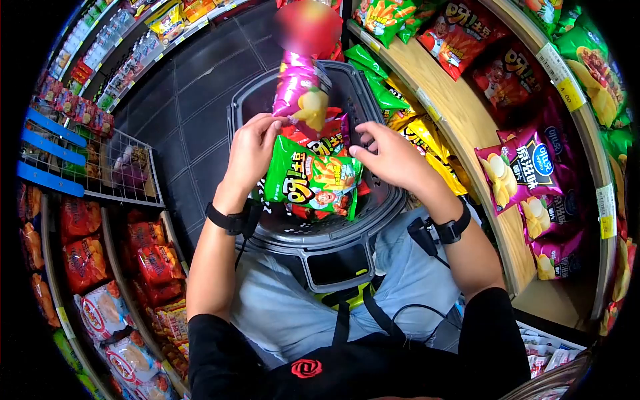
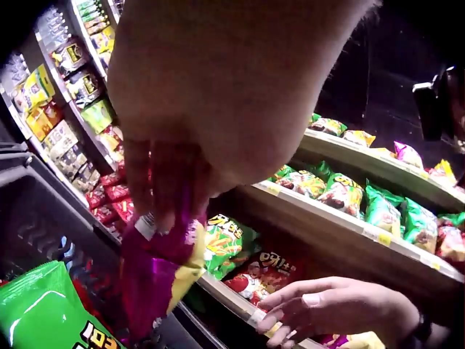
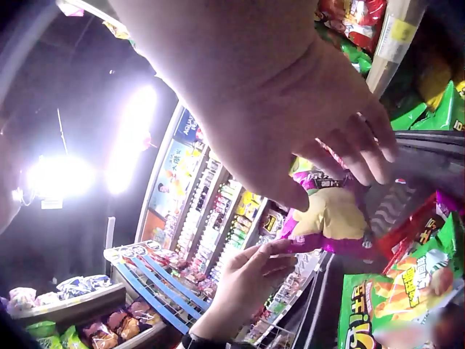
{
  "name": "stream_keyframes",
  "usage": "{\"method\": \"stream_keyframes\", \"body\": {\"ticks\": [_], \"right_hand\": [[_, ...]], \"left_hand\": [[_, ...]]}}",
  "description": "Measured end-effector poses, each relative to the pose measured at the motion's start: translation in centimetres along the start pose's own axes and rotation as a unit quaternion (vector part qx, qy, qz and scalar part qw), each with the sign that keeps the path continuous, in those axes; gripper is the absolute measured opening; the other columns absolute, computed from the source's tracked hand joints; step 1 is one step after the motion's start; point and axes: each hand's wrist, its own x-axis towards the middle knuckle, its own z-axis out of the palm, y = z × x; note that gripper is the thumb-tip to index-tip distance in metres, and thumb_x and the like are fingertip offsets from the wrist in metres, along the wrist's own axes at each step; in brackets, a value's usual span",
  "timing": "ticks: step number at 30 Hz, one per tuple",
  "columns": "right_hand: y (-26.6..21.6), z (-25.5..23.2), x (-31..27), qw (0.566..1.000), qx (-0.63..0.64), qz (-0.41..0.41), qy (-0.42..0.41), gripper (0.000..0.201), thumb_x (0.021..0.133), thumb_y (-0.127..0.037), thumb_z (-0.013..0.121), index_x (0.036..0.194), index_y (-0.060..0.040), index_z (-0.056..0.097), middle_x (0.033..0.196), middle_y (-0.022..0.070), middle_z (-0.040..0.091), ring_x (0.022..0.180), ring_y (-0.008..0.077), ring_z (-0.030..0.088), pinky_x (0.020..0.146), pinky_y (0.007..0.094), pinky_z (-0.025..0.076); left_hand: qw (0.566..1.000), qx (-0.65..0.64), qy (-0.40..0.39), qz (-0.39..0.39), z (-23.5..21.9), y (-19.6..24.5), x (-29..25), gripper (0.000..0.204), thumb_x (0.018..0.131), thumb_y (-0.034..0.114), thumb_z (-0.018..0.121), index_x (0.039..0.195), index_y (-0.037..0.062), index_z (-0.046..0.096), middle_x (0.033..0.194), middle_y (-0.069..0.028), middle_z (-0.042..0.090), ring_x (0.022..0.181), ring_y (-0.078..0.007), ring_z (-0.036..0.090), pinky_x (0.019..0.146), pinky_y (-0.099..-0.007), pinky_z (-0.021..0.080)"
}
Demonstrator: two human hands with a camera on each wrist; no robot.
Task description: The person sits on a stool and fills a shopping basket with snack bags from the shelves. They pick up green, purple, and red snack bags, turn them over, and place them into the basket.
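A shop selling groceries is shown by the tiered shelves [image 1: 460, 110], on which bagged snacks [image 1: 523, 167] are ranged in rows and along whose edges price labels [image 1: 570, 95] are fixed. Bottles [image 1: 120, 25] are displayed in ranks across a dark tiled floor [image 1: 200, 100], beside which a wire rack with blue bars [image 1: 53, 155] is set. A dark plastic basket [image 1: 263, 235] is partly filled with packaged snacks, as is commonly seen in such places.
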Motion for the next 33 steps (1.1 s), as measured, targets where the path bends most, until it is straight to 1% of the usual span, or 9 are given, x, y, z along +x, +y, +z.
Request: {"method": "stream_keyframes", "body": {"ticks": [6,9,12,13,16,20,22,27,33], "right_hand": [[1.3,-0.3,1.2,0.996,0.044,0.014,0.070,0.062,0.093,-0.032,0.076,0.142,0.0008,0.055,0.128,0.0204,0.065,0.110,0.0269,0.067,0.094,0.0406,0.056],[2.4,-0.7,2.0,0.987,0.103,0.009,0.122,0.068,0.092,-0.032,0.075,0.145,0.0023,0.050,0.140,0.0258,0.057,0.124,0.0367,0.062,0.105,0.0443,0.052],[3.5,-1.2,3.2,0.971,0.156,-0.034,0.177,0.067,0.092,-0.032,0.076,0.144,0.0025,0.051,0.139,0.0244,0.057,0.127,0.0373,0.060,0.108,0.0438,0.049],[3.8,-1.5,3.3,0.974,0.160,-0.020,0.159,0.060,0.099,-0.027,0.072,0.147,0.0000,0.049,0.144,0.0167,0.057,0.128,0.0249,0.059,0.103,0.0368,0.051],[3.8,-2.2,3.3,0.940,0.330,0.008,0.085,0.059,0.100,-0.026,0.071,0.147,0.0012,0.049,0.143,0.0148,0.058,0.129,0.0223,0.058,0.104,0.0346,0.050],[2.8,-2.8,3.0,0.860,0.508,0.050,-0.005,0.046,0.105,-0.023,0.064,0.145,-0.0013,0.054,0.131,0.0093,0.068,0.120,0.0152,0.065,0.101,0.0306,0.052],[1.7,-3.2,2.5,0.819,0.570,0.056,0.036,0.032,0.105,-0.022,0.065,0.127,-0.0001,0.063,0.112,0.0070,0.073,0.098,0.0120,0.070,0.089,0.0265,0.056],[3.7,-2.9,3.1,0.855,0.511,0.018,0.084,0.012,0.104,-0.015,0.065,0.108,-0.0040,0.068,0.099,0.0015,0.072,0.085,0.0075,0.066,0.078,0.0223,0.052],[3.8,-2.6,3.2,0.838,0.525,-0.014,0.149,0.008,0.104,-0.013,0.065,0.103,-0.0044,0.066,0.091,-0.0006,0.067,0.081,0.0066,0.061,0.076,0.0223,0.050]], "left_hand": [[0.987,0.047,-0.036,0.149,-0.6,0.2,-0.4,0.019,0.102,0.008,0.060,0.108,-0.0017,0.076,0.109,-0.0172,0.073,0.113,-0.0326,0.067,0.100,-0.0415,0.051],[0.989,-0.041,-0.061,0.126,-1.3,0.2,-0.5,0.020,0.102,0.008,0.061,0.106,-0.0027,0.077,0.111,-0.0175,0.074,0.116,-0.0319,0.067,0.103,-0.0418,0.050],[0.984,-0.129,-0.078,0.092,-1.9,0.2,-0.7,0.023,0.102,0.010,0.060,0.103,-0.0055,0.077,0.110,-0.0157,0.074,0.112,-0.0263,0.067,0.100,-0.0377,0.051],[0.980,-0.161,-0.092,0.073,-2.2,0.1,-0.8,0.024,0.103,0.011,0.060,0.102,-0.0064,0.077,0.109,-0.0141,0.073,0.109,-0.0235,0.067,0.097,-0.0356,0.051],[0.970,-0.210,-0.111,0.043,-2.5,0.3,-0.9,0.027,0.103,0.013,0.060,0.100,-0.0078,0.076,0.105,-0.0097,0.071,0.101,-0.0168,0.066,0.092,-0.0303,0.051],[0.958,-0.256,-0.126,0.035,-2.5,-0.2,-1.0,0.026,0.103,0.012,0.060,0.099,-0.0067,0.076,0.103,-0.0089,0.072,0.097,-0.0158,0.066,0.090,-0.0292,0.051],[0.954,-0.268,-0.132,0.034,-2.5,-0.5,-1.0,0.026,0.103,0.013,0.060,0.098,-0.0064,0.076,0.102,-0.0084,0.072,0.096,-0.0152,0.066,0.089,-0.0288,0.051],[0.960,-0.253,-0.122,0.015,-2.1,-0.6,-1.1,0.026,0.105,0.013,0.060,0.097,-0.0061,0.076,0.100,-0.0058,0.071,0.093,-0.0115,0.065,0.085,-0.0265,0.052],[0.967,-0.232,-0.104,-0.012,-1.3,-1.0,-0.7,0.025,0.106,0.015,0.060,0.098,-0.0031,0.076,0.097,-0.0024,0.071,0.090,-0.0091,0.064,0.083,-0.0252,0.051]]}}
